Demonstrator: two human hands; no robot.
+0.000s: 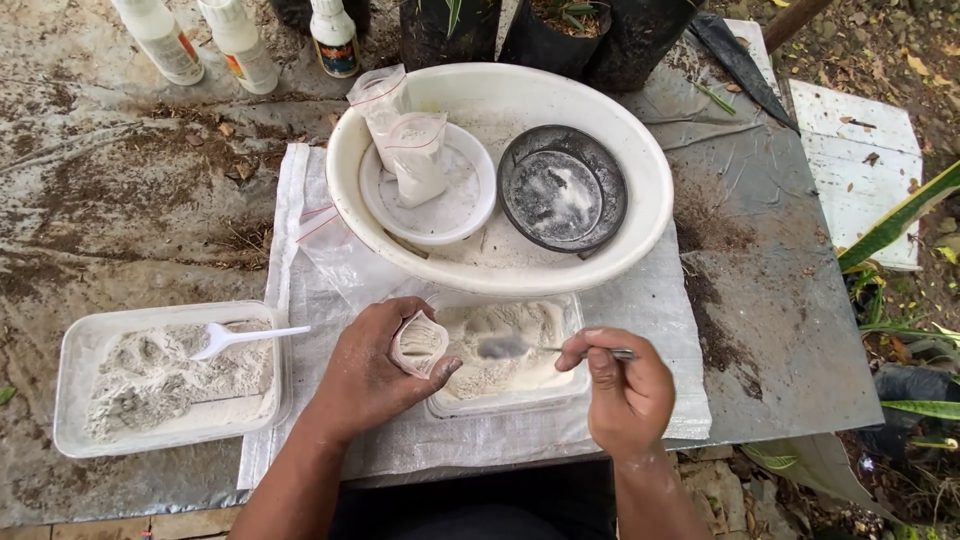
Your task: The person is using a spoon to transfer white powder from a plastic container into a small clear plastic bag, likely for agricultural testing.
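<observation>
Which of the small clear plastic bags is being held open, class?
The small bag in the left hand, held open over the clear tray of powder. The other two bags stand filled in the white dish, untouched.

**Background items, tabletop**

Big white oval basin (pixel 640 150) at center w/ white dish (pixel 462 205) holding two filled zip bags (pixel 418 155), plus dark round dish (pixel 562 188) beside it. Left: clear tray (pixel 75 345) of grey powder w/ white plastic spoon (pixel 235 338) in it. Top left: three white bottles (pixel 238 40). Top: black plant pots (pixel 545 35). White woven sheet (pixel 655 300) under basin. Tabletop (pixel 780 300) soil-smeared.
</observation>
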